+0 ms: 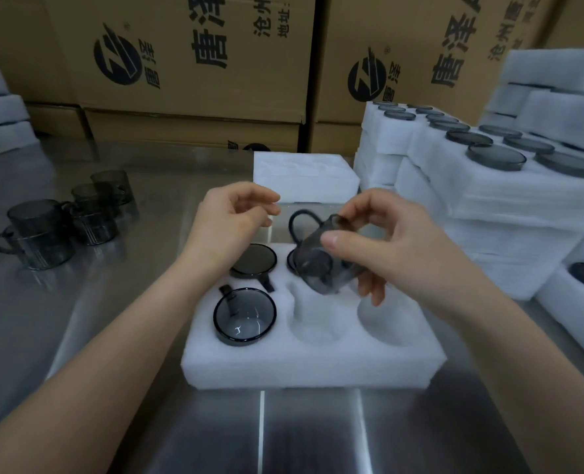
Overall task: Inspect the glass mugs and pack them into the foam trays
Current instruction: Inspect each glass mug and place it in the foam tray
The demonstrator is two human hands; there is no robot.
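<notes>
Item: glass mug (321, 268), smoky grey, tilted, handle toward 11 o'clock. Pinched by thumb and fingers of the right grip (386, 241) above the foam tray (318, 357). Nearest empty pocket (313, 319): directly below, toward 6 o'clock. Left grip (229, 227): loosely curled, holding nothing, at the mug's 9 o'clock.

Both forearms extended, left hand (236, 224) raised, fingers loosely curled, right hand (386, 244) gripping glass mug (318, 268)

Dim, soft footage; glare streaks the steel table (311, 436); edges warp.
</notes>
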